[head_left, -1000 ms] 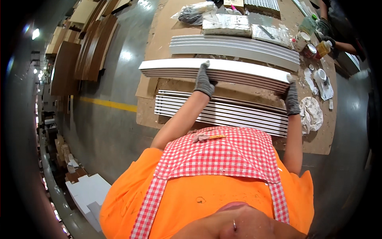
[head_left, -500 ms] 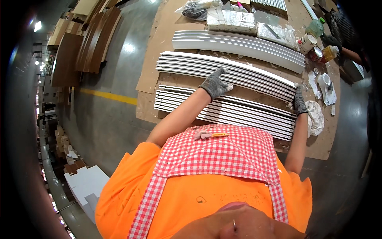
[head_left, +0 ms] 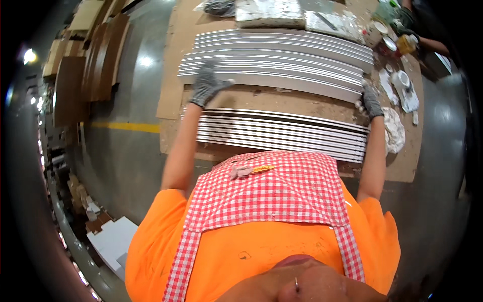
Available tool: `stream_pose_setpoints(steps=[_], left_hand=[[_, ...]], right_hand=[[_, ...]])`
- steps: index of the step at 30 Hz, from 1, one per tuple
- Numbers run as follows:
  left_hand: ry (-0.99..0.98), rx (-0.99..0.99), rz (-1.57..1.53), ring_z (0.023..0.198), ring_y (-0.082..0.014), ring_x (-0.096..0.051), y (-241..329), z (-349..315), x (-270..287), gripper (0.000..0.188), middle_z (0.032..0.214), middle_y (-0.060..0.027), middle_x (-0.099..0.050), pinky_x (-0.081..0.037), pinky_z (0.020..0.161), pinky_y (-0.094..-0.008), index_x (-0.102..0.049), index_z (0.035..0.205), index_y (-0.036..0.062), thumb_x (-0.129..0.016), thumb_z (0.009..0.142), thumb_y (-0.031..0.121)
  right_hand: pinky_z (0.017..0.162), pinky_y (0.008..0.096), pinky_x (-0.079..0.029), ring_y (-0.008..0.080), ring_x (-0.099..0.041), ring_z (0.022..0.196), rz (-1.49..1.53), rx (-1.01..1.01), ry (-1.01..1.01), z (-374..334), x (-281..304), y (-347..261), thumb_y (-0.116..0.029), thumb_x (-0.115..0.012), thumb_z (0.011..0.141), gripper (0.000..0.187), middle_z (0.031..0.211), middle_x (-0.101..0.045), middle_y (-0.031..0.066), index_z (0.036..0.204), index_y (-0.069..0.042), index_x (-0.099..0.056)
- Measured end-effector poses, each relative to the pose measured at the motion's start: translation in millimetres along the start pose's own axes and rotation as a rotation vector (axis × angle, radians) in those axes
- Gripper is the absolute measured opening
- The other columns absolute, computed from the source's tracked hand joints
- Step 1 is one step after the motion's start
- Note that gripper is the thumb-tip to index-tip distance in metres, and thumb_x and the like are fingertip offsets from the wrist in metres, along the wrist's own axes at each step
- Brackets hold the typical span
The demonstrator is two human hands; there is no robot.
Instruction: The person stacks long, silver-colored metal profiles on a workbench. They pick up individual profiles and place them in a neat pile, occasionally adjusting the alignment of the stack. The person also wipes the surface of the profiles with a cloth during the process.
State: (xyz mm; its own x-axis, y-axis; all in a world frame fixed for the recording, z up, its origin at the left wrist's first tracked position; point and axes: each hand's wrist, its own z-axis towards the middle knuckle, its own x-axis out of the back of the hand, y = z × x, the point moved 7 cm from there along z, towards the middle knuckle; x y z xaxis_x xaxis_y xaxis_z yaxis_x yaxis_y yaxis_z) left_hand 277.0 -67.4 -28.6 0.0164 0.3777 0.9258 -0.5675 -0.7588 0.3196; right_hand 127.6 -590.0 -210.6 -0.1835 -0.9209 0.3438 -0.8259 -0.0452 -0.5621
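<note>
Three groups of long white slats lie across the table. My left hand (head_left: 207,85), in a grey glove, rests over the left end of the middle slats (head_left: 282,73), thumb spread from the fingers; motion blurs its fingertips. At their right end my right hand (head_left: 372,102), gloved too, grips the corner, with its fingers partly hidden. The middle slats lie close against the far slats (head_left: 287,40), a broad plain side toward me. Nearest me, the near slats (head_left: 282,133) lie side by side with dark gaps between them.
White-smeared blocks (head_left: 269,14) stand beyond the far slats. At the right are a white cloth (head_left: 395,131), a white cup (head_left: 400,79), a tin can (head_left: 387,47) and a bottle of amber liquid (head_left: 406,44). Another person's gloved hand (head_left: 404,19) reaches in at the far right.
The middle slats have moved away from me to the far slats and turned, so a broad side shows instead of gapped edges. My left hand has shifted left to their end.
</note>
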Motion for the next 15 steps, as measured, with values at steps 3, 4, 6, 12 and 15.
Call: stream_pose_setpoints(steps=[3, 4, 6, 12, 15], left_hand=[[-0.235, 0.151, 0.426, 0.141, -0.0294, -0.024, -52.7, 11.3, -4.9, 0.122, 0.153, -0.0136, -0.024, -0.02, 0.115, -0.0476, -0.016, 0.15, 0.0103, -0.083, 0.056, 0.05], [-0.327, 0.13, 0.444, 0.141, -0.0293, -0.023, -61.5, 15.2, -13.0, 0.123, 0.153, -0.0128, -0.023, -0.02, 0.115, -0.0494, -0.015, 0.151, 0.0121, -0.084, 0.056, 0.049], [-0.428, 0.079, 0.456, 0.141, -0.0291, -0.023, -67.7, 17.5, -31.9, 0.124, 0.154, -0.0114, -0.023, -0.019, 0.115, -0.0508, -0.014, 0.151, 0.0151, -0.085, 0.054, 0.048], [-0.376, -0.01, 0.492, 0.136, -0.0325, -0.03, -58.1, 16.6, -37.1, 0.121, 0.148, -0.0137, -0.032, -0.026, 0.113, -0.0428, -0.019, 0.15, 0.0166, -0.085, 0.052, 0.044], [-0.471, 0.045, 0.524, 0.134, -0.0337, -0.032, -43.9, 31.5, -26.6, 0.119, 0.145, -0.0155, -0.035, -0.029, 0.111, -0.0428, -0.023, 0.149, 0.0168, -0.085, 0.052, 0.043]], right_hand=[[0.03, 0.0301, -0.031, 0.0159, -0.042, 0.032, 0.033, 0.019, 0.024, -20.1, -5.1, -9.1, -0.079, -0.033, 0.083, 0.074, 0.051, -0.054, 0.0055, 0.112, -0.014, -0.054], [0.031, 0.0295, -0.031, 0.0153, -0.042, 0.032, 0.068, -0.024, 0.036, -26.1, -5.9, -10.6, -0.078, -0.037, 0.083, 0.072, 0.051, -0.054, 0.0061, 0.117, -0.016, -0.051], [0.031, 0.0289, -0.03, 0.015, -0.041, 0.032, 0.115, -0.072, 0.03, -35.4, -6.4, -12.5, -0.077, -0.039, 0.083, 0.071, 0.051, -0.053, 0.0062, 0.116, -0.016, -0.052], [0.056, 0.0341, -0.053, 0.0208, -0.064, 0.062, -0.218, 0.133, 0.077, -44.4, 28.0, -42.3, -0.069, -0.061, 0.077, 0.084, 0.077, -0.066, 0.0124, 0.123, -0.001, -0.049], [0.094, 0.0372, -0.049, 0.0285, -0.059, 0.111, -0.594, 0.799, 0.418, -40.7, 34.0, -63.2, -0.061, -0.076, 0.067, 0.101, 0.122, -0.058, 0.0216, 0.139, -0.001, -0.039]])
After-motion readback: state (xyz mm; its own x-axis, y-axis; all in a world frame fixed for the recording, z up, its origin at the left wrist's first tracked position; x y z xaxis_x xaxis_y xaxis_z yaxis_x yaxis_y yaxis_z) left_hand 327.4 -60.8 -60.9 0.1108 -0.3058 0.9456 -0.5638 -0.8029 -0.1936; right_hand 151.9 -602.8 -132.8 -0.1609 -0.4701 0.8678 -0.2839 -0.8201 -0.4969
